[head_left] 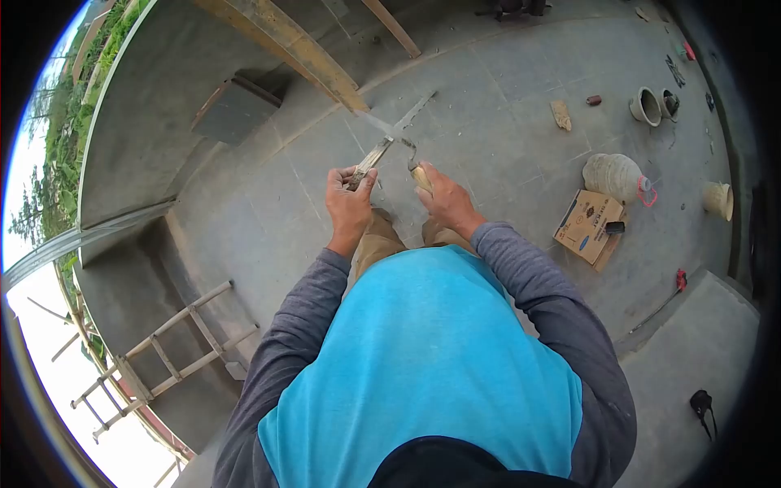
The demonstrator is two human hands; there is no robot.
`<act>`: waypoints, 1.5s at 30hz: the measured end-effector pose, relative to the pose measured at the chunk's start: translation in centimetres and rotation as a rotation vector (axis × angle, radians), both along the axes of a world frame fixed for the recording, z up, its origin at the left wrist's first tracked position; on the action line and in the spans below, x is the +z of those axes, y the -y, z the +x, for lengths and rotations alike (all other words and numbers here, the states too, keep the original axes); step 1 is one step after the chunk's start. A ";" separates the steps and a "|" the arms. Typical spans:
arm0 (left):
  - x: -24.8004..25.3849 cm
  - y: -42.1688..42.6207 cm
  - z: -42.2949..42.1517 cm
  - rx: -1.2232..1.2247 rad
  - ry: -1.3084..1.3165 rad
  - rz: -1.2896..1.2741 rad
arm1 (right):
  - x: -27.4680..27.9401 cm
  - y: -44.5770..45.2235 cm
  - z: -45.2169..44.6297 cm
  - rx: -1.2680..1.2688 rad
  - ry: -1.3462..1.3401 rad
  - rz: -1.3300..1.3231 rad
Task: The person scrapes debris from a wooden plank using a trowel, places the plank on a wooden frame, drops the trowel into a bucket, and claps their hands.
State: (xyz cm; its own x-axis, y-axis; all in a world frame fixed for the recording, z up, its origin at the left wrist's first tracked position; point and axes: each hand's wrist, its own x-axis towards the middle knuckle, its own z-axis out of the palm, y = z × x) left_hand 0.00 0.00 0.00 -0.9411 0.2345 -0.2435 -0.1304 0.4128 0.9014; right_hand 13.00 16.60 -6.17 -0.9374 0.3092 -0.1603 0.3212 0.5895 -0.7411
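My left hand point(349, 203) pinches a narrow, flat, pale piece point(373, 161), worn and wood-like, that points forward and right. My right hand point(450, 201) is wrapped round the wooden handle of a small trowel point(421, 176) with a bent metal neck. The trowel's grey blade reaches forward and left, near the tip of the flat piece; whether they touch I cannot tell. Beyond them a thin grey strip point(417, 110) runs forward and right; whether it joins the flat piece or lies on the floor is unclear.
Grey tiled floor point(488, 130) surrounds me. A yellowish beam point(301, 53) stands ahead. To the right are a cardboard box point(587, 226), a large plastic bottle point(612, 177), buckets point(645, 107) and a broken chunk point(561, 115). A wooden ladder point(175, 358) leans at left, by an open edge.
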 end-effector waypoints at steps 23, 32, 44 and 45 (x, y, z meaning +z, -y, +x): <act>0.9 -1.3 0.2 0.029 -0.004 -0.010 | 2.4 -0.1 -0.6 -0.014 -0.223 -0.167; 1.2 -0.2 2.2 -0.642 -0.454 -0.138 | -3.2 -2.3 2.0 -0.579 0.047 -0.412; 1.0 -2.3 3.6 -1.136 -0.628 -0.111 | -1.5 -1.7 4.7 -0.852 0.151 -1.151; 1.1 -2.4 3.6 -1.153 -0.638 -0.116 | -1.6 -1.6 4.5 -0.851 0.152 -1.149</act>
State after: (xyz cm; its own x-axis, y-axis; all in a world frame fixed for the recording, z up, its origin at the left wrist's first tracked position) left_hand 3.64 2.37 1.06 -0.1742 0.9804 0.0918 0.7762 0.0793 0.6255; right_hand 17.54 18.22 -7.78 -0.4885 0.3891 -0.7810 0.3832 -0.7084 -0.5927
